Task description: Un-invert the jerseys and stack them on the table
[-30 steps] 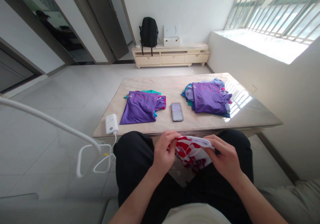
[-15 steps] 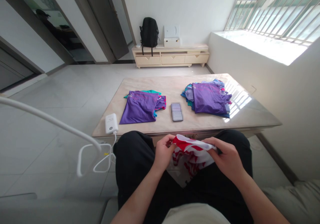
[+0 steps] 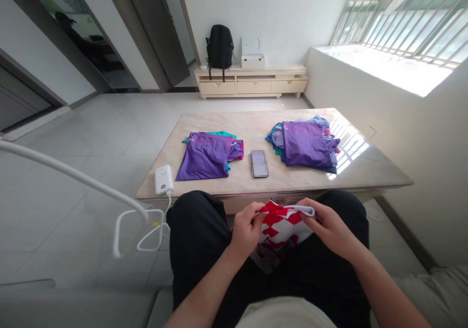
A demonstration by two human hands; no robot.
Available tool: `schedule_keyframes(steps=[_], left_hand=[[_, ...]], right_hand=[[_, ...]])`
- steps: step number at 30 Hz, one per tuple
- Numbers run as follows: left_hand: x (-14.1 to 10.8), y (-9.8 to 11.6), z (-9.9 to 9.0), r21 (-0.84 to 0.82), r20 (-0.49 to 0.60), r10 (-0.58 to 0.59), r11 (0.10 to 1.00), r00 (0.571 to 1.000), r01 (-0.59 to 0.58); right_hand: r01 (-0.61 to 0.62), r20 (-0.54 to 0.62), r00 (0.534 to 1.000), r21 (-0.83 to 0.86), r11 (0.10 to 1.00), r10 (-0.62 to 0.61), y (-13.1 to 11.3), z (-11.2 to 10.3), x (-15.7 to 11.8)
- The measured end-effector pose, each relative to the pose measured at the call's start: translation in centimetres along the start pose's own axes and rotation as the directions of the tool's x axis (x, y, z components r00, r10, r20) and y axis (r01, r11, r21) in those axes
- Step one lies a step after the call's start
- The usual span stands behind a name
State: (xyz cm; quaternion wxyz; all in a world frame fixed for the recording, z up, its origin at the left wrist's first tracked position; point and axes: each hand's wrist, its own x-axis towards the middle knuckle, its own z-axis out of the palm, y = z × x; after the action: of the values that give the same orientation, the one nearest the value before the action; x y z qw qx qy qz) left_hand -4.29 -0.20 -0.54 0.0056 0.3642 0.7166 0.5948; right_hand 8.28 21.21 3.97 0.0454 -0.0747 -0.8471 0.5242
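Observation:
A red and white patterned piece of clothing hangs between my hands, over my lap. My left hand pinches its top edge at the left. At the right end of that same edge, my right hand grips the cloth between thumb and fingers. The lower part of the garment drops between my knees and is partly in shadow. On the table in front lie a stack of folded clothes with a purple one on top at the left and a second purple-topped stack at the right.
A phone lies between the stacks on the marble table. A white power bank with a cable sits at the left corner. Beyond stand a low cabinet and a black backpack. Through the doorway, a person is visible.
My left hand has moved slightly right and down, closer to the right hand. The garment has turned so more of its red and white patterned front faces me.

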Motion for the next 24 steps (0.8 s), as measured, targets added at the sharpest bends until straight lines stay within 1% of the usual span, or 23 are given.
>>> schedule_keyframes(steps=[3, 6, 8, 10, 12, 16, 19, 21, 24], left_hand=[[0.1, 0.6, 0.1, -0.110, 0.069, -0.123, 0.985, 0.990, 0.130], [0.1, 0.8, 0.3, -0.230, 0.177, -0.229, 0.936, 0.957, 0.266], [0.1, 0.7, 0.3, -0.292, 0.255, -0.266, 0.895, 0.930, 0.336], [0.1, 0.6, 0.3, -0.311, 0.315, -0.274, 0.875, 0.909, 0.371], [0.2, 0.7, 0.1, -0.305, 0.355, -0.264, 0.874, 0.897, 0.378], [0.5, 0.9, -0.3, -0.306, 0.401, -0.237, 0.876, 0.885, 0.373], [0.6, 0.6, -0.4, -0.306, 0.400, -0.226, 0.880, 0.888, 0.362], [0.5, 0.4, -0.4, -0.296, 0.388, -0.209, 0.894, 0.898, 0.336], [0.5, 0.3, -0.3, -0.295, 0.400, -0.143, 0.915, 0.905, 0.274]], right_hand=[[0.032, -0.018, 0.999, 0.003, 0.999, -0.032, 0.8, 0.9, 0.2], [0.052, -0.052, 0.997, 0.013, 0.999, -0.051, 1.5, 1.5, 0.4], [0.058, -0.046, 0.997, 0.013, 0.998, -0.057, 1.6, 1.6, 0.4], [0.058, -0.011, 0.998, 0.018, 0.998, -0.058, 1.6, 1.5, 0.5], [0.051, 0.024, 0.998, 0.033, 0.998, -0.052, 1.5, 1.3, 0.6], [0.024, 0.049, 0.998, 0.080, 0.996, -0.028, 1.8, 1.3, 0.6], [-0.019, 0.050, 0.999, 0.115, 0.993, 0.013, 2.3, 1.6, 0.8], [-0.054, 0.035, 0.998, 0.106, 0.993, 0.050, 2.4, 1.8, 1.0], [-0.040, 0.020, 0.999, 0.073, 0.997, 0.039, 2.4, 1.9, 1.1]])
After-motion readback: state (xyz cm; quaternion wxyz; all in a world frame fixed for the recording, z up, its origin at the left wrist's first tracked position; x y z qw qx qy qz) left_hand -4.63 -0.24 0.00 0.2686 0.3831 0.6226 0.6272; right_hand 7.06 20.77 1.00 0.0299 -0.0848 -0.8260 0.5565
